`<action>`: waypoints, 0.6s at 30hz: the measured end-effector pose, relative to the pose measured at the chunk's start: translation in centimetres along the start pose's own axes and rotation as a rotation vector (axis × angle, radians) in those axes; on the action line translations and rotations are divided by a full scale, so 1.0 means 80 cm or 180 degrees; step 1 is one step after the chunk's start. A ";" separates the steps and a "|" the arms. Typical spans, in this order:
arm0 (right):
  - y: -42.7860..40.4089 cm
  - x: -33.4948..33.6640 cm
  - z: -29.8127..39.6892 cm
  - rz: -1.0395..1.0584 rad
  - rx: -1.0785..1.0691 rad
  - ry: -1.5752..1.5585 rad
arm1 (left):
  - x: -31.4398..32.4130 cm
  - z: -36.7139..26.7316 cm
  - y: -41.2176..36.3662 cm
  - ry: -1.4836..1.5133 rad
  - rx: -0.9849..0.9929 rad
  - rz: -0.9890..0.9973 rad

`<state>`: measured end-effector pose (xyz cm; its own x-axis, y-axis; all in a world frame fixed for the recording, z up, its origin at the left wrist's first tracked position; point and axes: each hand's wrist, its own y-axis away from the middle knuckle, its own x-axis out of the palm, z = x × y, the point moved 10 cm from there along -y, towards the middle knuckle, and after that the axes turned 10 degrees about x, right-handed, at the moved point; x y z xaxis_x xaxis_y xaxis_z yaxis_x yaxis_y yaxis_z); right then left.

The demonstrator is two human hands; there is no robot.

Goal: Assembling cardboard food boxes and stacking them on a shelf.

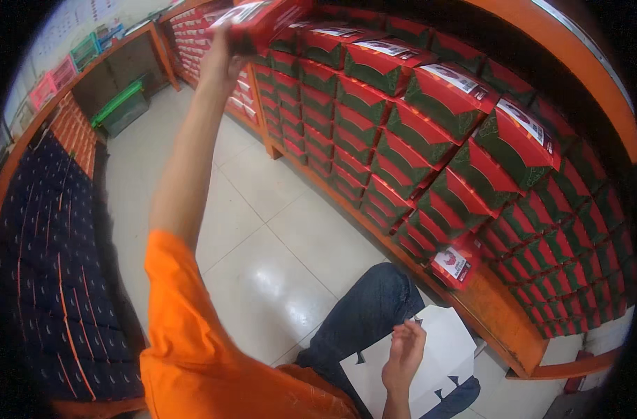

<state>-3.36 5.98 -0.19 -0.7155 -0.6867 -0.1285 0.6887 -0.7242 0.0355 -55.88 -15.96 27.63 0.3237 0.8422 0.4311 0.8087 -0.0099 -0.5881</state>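
My left hand [226,57] is raised at the top of the view and grips a red carton [266,23], blurred and cut off by the frame. Beneath it and to the right are stacks of red and dark green cartons [373,97]. Across my lap lies a white cardboard blank [444,345] with dark notches along its edges. My right hand [404,351] is over this blank, its fingers loosely bent and nothing visible in them. Whether it presses on the cardboard I cannot tell. A single red carton [454,266] with a printed label sits on the shelf ledge near my knee.
An orange shelf frame [496,314] runs beside my leg under the cartons. Dark blue packs [56,272] fill the shelf on the left. A bin with a green lid [120,107] stands at the far end of the tiled floor [250,225]. Coloured baskets [64,70] sit above.
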 end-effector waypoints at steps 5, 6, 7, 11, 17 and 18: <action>0.065 -0.097 -0.060 -0.1323 0.0468 0.0596 | -0.011 0.122 -0.177 -0.0747 -0.0174 0.0020; 0.083 -0.126 -0.063 -0.1613 0.0488 0.0890 | -0.035 0.135 -0.210 -0.1127 -0.0459 0.0038; 0.101 -0.157 -0.066 -0.1940 0.0530 0.1198 | -0.042 0.153 -0.223 -0.1486 -0.0773 0.0078; 0.161 -0.196 -0.068 -0.2667 0.1249 0.3483 | 0.019 0.116 -0.121 -0.2623 -0.0581 -0.1985; 0.169 -0.153 -0.073 -0.2473 0.0677 0.4205 | 0.115 0.025 0.062 -0.1785 0.2130 -0.0659; 0.168 -0.155 -0.069 -0.2469 0.0739 0.4195 | 0.147 0.014 0.143 -0.1891 0.2025 -0.0101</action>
<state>15.43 5.12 -3.57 -0.1836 0.2995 -0.9363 0.0879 -0.9436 -0.3191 -43.35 -5.53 25.16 -0.1476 0.9805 0.1297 0.3276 0.1722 -0.9290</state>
